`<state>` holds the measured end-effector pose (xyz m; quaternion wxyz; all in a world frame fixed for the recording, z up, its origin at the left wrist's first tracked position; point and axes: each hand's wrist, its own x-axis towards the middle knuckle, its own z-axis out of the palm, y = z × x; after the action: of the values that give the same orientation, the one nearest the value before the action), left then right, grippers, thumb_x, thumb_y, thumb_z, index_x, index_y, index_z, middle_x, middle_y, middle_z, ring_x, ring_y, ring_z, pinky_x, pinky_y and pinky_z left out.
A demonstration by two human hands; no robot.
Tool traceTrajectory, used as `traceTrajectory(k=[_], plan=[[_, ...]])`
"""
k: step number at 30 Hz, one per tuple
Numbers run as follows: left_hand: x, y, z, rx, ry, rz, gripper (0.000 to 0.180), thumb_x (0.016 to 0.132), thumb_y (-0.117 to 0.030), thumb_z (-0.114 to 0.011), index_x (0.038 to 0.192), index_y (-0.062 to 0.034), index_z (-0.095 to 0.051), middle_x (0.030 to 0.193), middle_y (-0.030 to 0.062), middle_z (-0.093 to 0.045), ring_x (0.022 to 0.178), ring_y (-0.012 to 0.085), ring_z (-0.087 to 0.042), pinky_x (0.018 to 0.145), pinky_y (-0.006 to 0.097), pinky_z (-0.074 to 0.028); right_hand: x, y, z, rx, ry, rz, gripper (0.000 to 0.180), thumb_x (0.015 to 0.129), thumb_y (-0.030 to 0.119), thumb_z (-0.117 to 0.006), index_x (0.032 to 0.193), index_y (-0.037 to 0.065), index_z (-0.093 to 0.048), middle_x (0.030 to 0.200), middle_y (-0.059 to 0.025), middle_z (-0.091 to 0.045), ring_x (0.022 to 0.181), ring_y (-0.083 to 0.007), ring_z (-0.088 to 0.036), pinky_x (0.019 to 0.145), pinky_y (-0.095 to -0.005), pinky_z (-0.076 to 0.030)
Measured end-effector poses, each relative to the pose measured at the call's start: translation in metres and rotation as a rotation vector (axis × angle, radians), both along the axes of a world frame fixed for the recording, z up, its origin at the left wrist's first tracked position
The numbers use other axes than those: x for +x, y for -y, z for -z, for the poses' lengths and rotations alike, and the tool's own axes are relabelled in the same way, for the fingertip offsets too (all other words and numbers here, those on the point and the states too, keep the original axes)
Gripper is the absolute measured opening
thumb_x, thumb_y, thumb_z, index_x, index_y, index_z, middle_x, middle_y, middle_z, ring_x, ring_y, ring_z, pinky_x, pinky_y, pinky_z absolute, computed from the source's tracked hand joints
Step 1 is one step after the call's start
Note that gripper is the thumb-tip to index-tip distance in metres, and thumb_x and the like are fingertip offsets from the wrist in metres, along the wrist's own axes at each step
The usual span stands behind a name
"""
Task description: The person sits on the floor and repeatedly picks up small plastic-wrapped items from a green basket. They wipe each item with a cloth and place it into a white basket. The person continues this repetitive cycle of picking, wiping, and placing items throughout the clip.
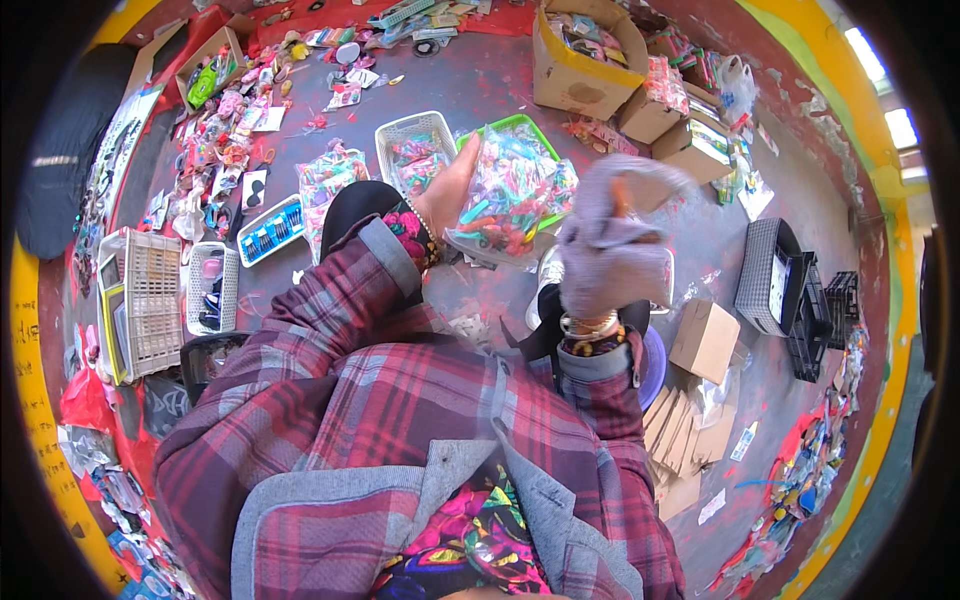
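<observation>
**Listener:** Where is the bag, and what are your hands doing?

**Me:** Take the middle of my view as the clock's centre. A clear plastic bag (507, 190) of small, many-coloured pieces sits at twelve o'clock, in front of a green basket (522, 119). My left hand (452, 192) lies along the bag's left side, between eleven and twelve, fingers fairly straight; I cannot tell whether any curl beneath it. At two o'clock, a blurred greyish cloth (612, 245) covers my right hand (612, 265), so glove or rag, gripping or loose, I cannot say.

**Listener:** How would the bag handle?

**Me:** Light, I'd judge, and floppy: thin, shiny film, probably slippery, over loose pieces likely to shift. The film could tear if pinched at one spot. I'd support its lower edge, towards six o'clock on the bag, with a palm spread along the side.
</observation>
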<state>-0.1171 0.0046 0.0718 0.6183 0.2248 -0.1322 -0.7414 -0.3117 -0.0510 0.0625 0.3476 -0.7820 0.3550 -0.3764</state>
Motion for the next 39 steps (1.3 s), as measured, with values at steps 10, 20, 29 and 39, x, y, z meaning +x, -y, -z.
traceTrajectory(k=[10, 20, 29, 39], plan=[[-0.020, -0.015, 0.020, 0.228, 0.105, -0.008, 0.041, 0.089, -0.035, -0.044, 0.114, -0.0026, -0.050, 0.108, 0.0099, -0.057, 0.096, 0.0176, -0.055, 0.086, 0.031, -0.042, 0.047, -0.028, -0.024, -0.440, -0.213, -0.389, 0.040, 0.077, 0.024, -0.049, 0.112, 0.005, -0.052, 0.113, -0.0186, -0.050, 0.106, -0.0374, -0.043, 0.093, -0.0452, -0.030], [-0.013, 0.003, 0.085, -0.073, -0.055, 0.149, 0.039, 0.089, -0.015, -0.045, 0.125, -0.0018, -0.040, 0.123, 0.0065, -0.045, 0.109, 0.0133, -0.044, 0.095, 0.027, -0.035, 0.045, -0.003, -0.015, -0.243, -0.067, -0.077, 0.023, 0.084, 0.022, -0.047, 0.092, 0.004, -0.059, 0.083, -0.0176, -0.059, 0.076, -0.0354, -0.056, 0.066, -0.0412, -0.043], [-0.018, -0.014, 0.032, 0.042, 0.742, 0.098, 0.048, 0.092, -0.039, -0.037, 0.124, -0.0042, -0.042, 0.110, 0.0057, -0.054, 0.098, 0.0131, -0.051, 0.088, 0.026, -0.041, 0.019, 0.028, -0.005, 1.165, 0.363, -0.157, 0.030, 0.091, 0.022, -0.039, 0.104, 0.001, -0.056, 0.096, -0.0073, -0.060, 0.084, -0.0168, -0.057, 0.075, -0.0276, -0.045], [0.012, -0.006, 0.014, -0.097, -0.219, -0.118, 0.067, 0.086, -0.054, -0.034, 0.125, 0.0001, -0.036, 0.113, 0.0189, -0.051, 0.091, 0.0286, -0.057, 0.074, 0.041, -0.051, 0.028, 0.008, 0.030, 1.370, 1.033, -0.179, 0.038, 0.090, 0.034, -0.038, 0.110, 0.003, -0.049, 0.106, -0.0108, -0.056, 0.097, -0.0251, -0.053, 0.085, -0.0380, -0.043]])
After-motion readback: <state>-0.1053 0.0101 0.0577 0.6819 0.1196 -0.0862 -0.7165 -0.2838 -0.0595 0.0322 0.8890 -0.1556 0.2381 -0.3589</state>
